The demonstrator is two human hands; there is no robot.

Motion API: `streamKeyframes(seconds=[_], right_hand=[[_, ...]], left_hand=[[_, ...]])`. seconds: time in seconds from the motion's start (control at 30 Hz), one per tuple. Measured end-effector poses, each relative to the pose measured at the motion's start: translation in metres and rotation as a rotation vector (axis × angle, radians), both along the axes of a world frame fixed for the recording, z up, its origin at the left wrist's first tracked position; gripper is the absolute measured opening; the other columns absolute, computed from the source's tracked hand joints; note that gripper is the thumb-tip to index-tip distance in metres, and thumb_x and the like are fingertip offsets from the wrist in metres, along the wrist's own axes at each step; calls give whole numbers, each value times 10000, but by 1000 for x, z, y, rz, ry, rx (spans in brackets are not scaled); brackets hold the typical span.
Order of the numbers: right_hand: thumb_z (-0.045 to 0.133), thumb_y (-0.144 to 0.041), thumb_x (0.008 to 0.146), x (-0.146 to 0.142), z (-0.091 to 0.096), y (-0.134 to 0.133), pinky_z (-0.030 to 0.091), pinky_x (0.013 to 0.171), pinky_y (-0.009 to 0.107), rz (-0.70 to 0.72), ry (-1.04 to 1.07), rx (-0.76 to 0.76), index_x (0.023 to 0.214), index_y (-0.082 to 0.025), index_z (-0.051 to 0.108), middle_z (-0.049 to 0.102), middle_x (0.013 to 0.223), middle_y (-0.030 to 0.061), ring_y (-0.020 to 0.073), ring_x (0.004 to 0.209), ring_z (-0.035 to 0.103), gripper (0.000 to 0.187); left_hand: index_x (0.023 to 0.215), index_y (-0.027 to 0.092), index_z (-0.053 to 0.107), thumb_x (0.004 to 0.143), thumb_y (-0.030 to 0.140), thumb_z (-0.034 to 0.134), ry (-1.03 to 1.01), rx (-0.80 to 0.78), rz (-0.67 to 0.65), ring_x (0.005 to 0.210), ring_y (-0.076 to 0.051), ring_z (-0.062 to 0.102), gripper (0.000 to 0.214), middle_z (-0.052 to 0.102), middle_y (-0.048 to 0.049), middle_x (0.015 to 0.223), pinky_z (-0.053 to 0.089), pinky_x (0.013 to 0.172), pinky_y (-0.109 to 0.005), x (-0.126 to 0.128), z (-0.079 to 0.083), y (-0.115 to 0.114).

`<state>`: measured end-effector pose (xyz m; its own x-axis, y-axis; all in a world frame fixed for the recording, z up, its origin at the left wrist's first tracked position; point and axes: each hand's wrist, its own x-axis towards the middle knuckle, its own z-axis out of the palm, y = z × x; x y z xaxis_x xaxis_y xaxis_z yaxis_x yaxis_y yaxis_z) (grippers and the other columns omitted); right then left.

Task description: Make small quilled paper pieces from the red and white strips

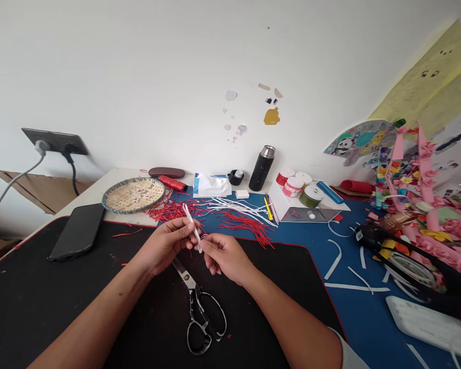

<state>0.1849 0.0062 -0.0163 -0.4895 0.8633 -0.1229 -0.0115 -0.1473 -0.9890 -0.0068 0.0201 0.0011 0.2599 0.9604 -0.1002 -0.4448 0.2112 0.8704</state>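
A folded white cord (pixel 192 226) stands tilted between my two hands above a black desk mat (pixel 149 318). My left hand (pixel 172 237) pinches it around the middle between thumb and fingers. The fingers of my right hand (pixel 225 256) are closed at the cord's lower end. Just below my hands lies a pair of large scissors (pixel 191 282) with black, worn handles, its blade tips partly hidden behind my left hand. Behind my hands are cut white cords (pixel 242 207) and bunches of red cords (pixel 249 228).
A woven basket (pixel 132 193) and a phone (pixel 77 230) sit left. A red thread spool (pixel 172 183), tissue pack (pixel 213 185) and black flask (pixel 262 169) stand along the wall. Paint jars (pixel 292 187) top a white box (pixel 311 211). Right are paper strips (pixel 355 288) and pink crafts (pixel 434 220).
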Motion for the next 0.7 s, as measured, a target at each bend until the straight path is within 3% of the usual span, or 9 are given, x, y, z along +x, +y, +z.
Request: streamKeyframes(seconds=[0.33, 0.53, 0.7], right_hand=[[681, -647, 905, 1, -3, -1, 329, 410, 202, 34, 2, -25, 883, -185, 640, 534, 522, -70, 91, 413, 484, 464], [685, -680, 889, 0, 0, -2, 320, 405, 204, 51, 38, -42, 886, -184, 640, 541, 522, -69, 87, 409, 473, 498], [673, -691, 896, 1, 6, -2, 303, 413, 212, 58, 67, -73, 942, -165, 670, 565, 548, -58, 79, 411, 459, 528]], left_hand=[[956, 123, 838, 706, 329, 976, -3, -9, -35, 575, -119, 658, 352, 761, -58, 734, 540, 528, -181, 0, -2, -2], [852, 121, 832, 690, 362, 985, 15, 5, -49, 544, -127, 664, 328, 734, -49, 646, 540, 518, -182, 0, -2, -1], [888, 125, 828, 703, 322, 977, -23, 7, -14, 562, -137, 657, 309, 743, -53, 686, 579, 540, -223, 0, -3, 0]])
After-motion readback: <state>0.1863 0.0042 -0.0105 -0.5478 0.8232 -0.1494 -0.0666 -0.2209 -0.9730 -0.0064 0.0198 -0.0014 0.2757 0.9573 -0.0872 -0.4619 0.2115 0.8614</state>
